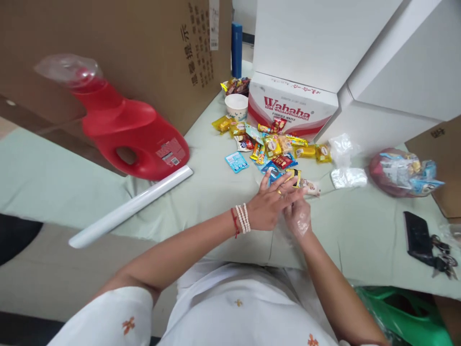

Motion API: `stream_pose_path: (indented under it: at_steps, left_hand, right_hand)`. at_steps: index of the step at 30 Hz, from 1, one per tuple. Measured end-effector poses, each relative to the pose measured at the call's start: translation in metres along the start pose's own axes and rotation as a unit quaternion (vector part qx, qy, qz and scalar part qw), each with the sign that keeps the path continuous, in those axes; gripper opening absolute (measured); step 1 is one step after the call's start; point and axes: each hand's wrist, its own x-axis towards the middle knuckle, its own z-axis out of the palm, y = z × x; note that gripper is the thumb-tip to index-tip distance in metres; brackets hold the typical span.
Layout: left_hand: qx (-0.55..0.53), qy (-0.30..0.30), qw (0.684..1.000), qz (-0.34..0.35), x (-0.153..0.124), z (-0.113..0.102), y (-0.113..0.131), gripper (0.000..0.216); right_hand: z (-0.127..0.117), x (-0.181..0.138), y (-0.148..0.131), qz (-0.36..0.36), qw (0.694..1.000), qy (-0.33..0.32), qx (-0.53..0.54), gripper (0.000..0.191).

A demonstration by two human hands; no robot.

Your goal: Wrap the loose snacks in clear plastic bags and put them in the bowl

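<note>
My left hand (268, 206) reaches over the snack pile with its fingers stretched and spread, across the fingers of my right hand. Thin clear plastic, apparently a bag (301, 221), covers part of my right hand (296, 211), whose fingers are curled in on it; my left hand partly hides them. Just beyond the fingertips lie a yellow-and-black snack packet (294, 177), a whitish wrapped snack (311, 188) and a blue packet (272, 172). Farther back are a red packet (284, 161), several yellow wrapped cakes (272, 145) and a light-blue packet (236, 162).
A red jug (137, 129) and white roll (133, 205) lie left, by a large brown carton (144, 43). Behind the snacks stand a paper cup (236, 106) and Wahaha box (291, 108). Rightward are folded plastic (348, 178), a bagged snack bundle (403, 173) and a phone (418, 238).
</note>
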Motion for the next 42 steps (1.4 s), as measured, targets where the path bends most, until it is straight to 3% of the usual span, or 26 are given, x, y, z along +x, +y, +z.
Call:
stream_pose_path:
  at_steps: [2, 5, 10, 12, 14, 18, 23, 27, 29, 32, 34, 37, 39, 42]
  left_hand:
    - [0.014, -0.042, 0.999, 0.024, 0.007, -0.004, -0.007, 0.096]
    - [0.048, -0.088, 0.994, 0.038, 0.003, -0.012, -0.015, 0.086]
    - [0.053, -0.058, 0.994, -0.069, -0.039, -0.028, -0.026, 0.050]
    - [0.051, -0.040, 0.993, -0.097, -0.061, -0.035, -0.028, 0.038]
    - [0.041, -0.041, 0.995, -0.084, -0.084, -0.042, -0.027, 0.029]
    - [0.004, -0.065, 0.996, -0.067, -0.124, -0.055, -0.024, 0.023]
    - [-0.029, -0.100, 0.987, -0.125, -0.147, -0.060, -0.025, 0.017]
    - [-0.007, -0.061, 0.964, -0.260, -0.136, -0.045, -0.025, 0.040]
    - [0.029, -0.046, 0.954, -0.296, -0.128, -0.036, -0.024, 0.041]
    - [0.070, -0.048, 0.950, -0.300, -0.122, -0.028, -0.019, 0.023]
    - [0.072, -0.050, 0.953, -0.290, -0.124, -0.025, -0.016, 0.006]
    - [0.065, -0.048, 0.962, -0.262, -0.133, -0.025, -0.014, 0.041]
    - [0.066, -0.062, 0.966, -0.241, -0.140, -0.026, -0.016, 0.060]
    - [0.058, -0.090, 0.968, -0.227, -0.149, -0.031, -0.021, 0.071]
  right_hand:
    - [0.008, -0.010, 0.000, -0.030, 0.995, -0.044, -0.080, 0.025]
    - [0.015, -0.020, -0.003, -0.064, 0.983, -0.094, -0.145, 0.026]
    - [0.012, -0.017, -0.011, -0.093, 0.987, -0.120, -0.044, 0.022]
    - [0.008, -0.011, -0.009, -0.056, 0.992, -0.109, 0.030, 0.018]
    - [0.002, -0.003, -0.002, 0.007, 0.990, -0.092, 0.108, 0.015]
    - [-0.012, 0.019, 0.022, 0.146, 0.961, -0.030, 0.234, 0.022]
    - [-0.027, 0.045, 0.038, 0.171, 0.961, 0.018, 0.216, 0.023]
    - [-0.027, 0.054, 0.041, 0.145, 0.978, 0.038, 0.145, 0.025]
    - [-0.029, 0.057, 0.045, 0.135, 0.985, 0.049, 0.097, 0.027]
    - [-0.042, 0.058, 0.050, 0.118, 0.991, 0.064, -0.005, 0.025]
    - [-0.054, 0.052, 0.045, 0.084, 0.987, 0.109, -0.085, 0.023]
    - [-0.062, 0.029, 0.022, -0.013, 0.972, 0.187, -0.140, 0.024]
    - [-0.056, 0.006, 0.005, -0.115, 0.977, 0.128, -0.128, 0.024]
    - [-0.037, -0.030, -0.001, -0.217, 0.966, -0.083, -0.116, 0.028]
